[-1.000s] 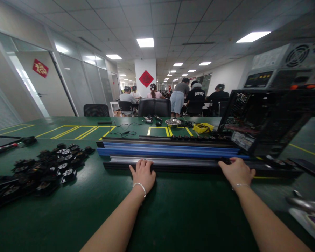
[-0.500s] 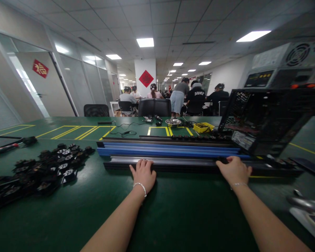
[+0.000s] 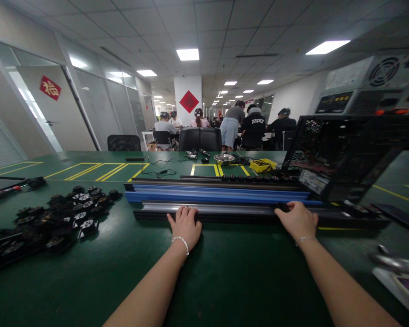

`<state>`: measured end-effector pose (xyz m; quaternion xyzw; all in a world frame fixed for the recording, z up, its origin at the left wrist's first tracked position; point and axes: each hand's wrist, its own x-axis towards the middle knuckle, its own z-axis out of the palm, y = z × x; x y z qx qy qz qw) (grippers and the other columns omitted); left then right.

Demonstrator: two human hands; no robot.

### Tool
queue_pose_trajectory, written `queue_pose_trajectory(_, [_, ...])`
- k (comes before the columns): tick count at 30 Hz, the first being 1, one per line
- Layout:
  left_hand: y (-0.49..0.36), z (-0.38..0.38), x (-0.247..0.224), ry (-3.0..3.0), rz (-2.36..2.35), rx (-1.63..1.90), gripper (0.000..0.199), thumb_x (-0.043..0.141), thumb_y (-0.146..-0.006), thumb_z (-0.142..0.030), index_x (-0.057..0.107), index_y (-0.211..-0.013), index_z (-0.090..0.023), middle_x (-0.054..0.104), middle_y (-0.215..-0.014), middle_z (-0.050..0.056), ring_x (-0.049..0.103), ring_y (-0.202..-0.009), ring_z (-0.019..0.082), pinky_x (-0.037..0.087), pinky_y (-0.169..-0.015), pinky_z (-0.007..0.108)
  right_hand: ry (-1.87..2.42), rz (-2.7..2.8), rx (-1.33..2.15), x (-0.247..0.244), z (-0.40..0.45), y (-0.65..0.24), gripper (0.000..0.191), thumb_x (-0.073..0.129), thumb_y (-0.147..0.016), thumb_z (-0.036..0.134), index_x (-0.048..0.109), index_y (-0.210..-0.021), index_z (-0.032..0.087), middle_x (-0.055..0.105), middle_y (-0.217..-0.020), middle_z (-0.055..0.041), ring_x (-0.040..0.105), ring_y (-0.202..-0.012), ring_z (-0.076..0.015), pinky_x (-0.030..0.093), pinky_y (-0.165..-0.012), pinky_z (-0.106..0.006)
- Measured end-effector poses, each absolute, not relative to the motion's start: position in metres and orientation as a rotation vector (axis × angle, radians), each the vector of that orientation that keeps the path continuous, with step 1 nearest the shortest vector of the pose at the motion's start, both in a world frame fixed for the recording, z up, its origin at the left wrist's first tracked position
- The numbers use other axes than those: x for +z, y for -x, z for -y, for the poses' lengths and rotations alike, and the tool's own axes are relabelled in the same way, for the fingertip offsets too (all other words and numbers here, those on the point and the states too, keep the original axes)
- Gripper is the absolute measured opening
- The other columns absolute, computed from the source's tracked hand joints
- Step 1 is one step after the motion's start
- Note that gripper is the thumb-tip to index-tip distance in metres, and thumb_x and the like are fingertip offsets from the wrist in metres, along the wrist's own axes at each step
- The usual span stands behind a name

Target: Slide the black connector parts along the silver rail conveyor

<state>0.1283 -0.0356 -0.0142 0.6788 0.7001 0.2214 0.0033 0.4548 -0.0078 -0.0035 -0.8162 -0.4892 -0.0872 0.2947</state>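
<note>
A long black rail with a shiny grey channel lies across the table in front of me. Over its left part sits my left hand, fingers curled across the top and thumb at the near side, gripping the rail. Farther right, my right hand is closed on a small black part at the rail's top; the fingers hide most of it. Directly behind lies a blue rail, with a dark rail beyond.
Many black parts are heaped at left, near a red-handled tool. An open computer case stands at right. A metal bowl and a yellow tray sit farther back. Several people are seated or standing beyond the table.
My right hand has slid a little to the left along the rail with the small black part. My left hand stays in place on the rail.
</note>
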Motion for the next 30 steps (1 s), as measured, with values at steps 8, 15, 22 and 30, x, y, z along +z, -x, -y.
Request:
queue_pose_trajectory(8, [-0.129,0.037,-0.011,-2.119,-2.187,0.691,0.035,0.044,-0.074,-0.025,0.053,-0.108,-0.029,0.051,-0.122,0.004,0.028,-0.126,0.024,0.008,-0.102,0.064,2.121,1.366,-0.24,-0.005,0.007,-0.451,0.042,0.049,-0.062,0.046,0.052,-0.092,0.017,0.061,-0.089,-0.0103,0.054,-0.09,-0.0282,0.029,-0.088,-0.047])
queue_pose_trajectory(15, [-0.129,0.037,-0.011,-2.122,-2.192,0.69,0.035,0.043,-0.074,-0.025,0.052,-0.108,-0.029,0.05,-0.123,0.004,0.028,-0.126,0.024,0.008,-0.102,0.064,2.119,1.373,-0.215,-0.004,0.007,-0.449,0.044,0.048,-0.062,0.048,0.051,-0.092,0.018,0.062,-0.091,-0.0107,0.054,-0.091,-0.0293,0.029,-0.087,-0.047])
queue_pose_trajectory(22, [-0.128,0.035,-0.014,-2.117,-2.171,0.726,0.035,0.043,-0.074,-0.024,0.053,-0.107,-0.029,0.052,-0.121,0.004,0.028,-0.126,0.024,0.006,-0.102,0.064,2.109,1.405,-0.22,-0.004,0.007,-0.444,0.042,0.047,-0.063,0.048,0.051,-0.09,0.017,0.061,-0.091,-0.0103,0.054,-0.092,-0.0291,0.027,-0.088,-0.048])
queue_pose_trajectory(30, [-0.127,0.034,-0.017,-2.144,-2.154,0.78,0.034,0.044,-0.074,-0.025,0.053,-0.106,-0.029,0.053,-0.119,0.003,0.03,-0.125,0.024,0.008,-0.1,0.067,2.11,1.422,-0.199,-0.003,0.006,-0.443,0.039,0.047,-0.063,0.049,0.051,-0.087,0.018,0.061,-0.089,-0.0094,0.054,-0.091,-0.0285,0.026,-0.091,-0.049])
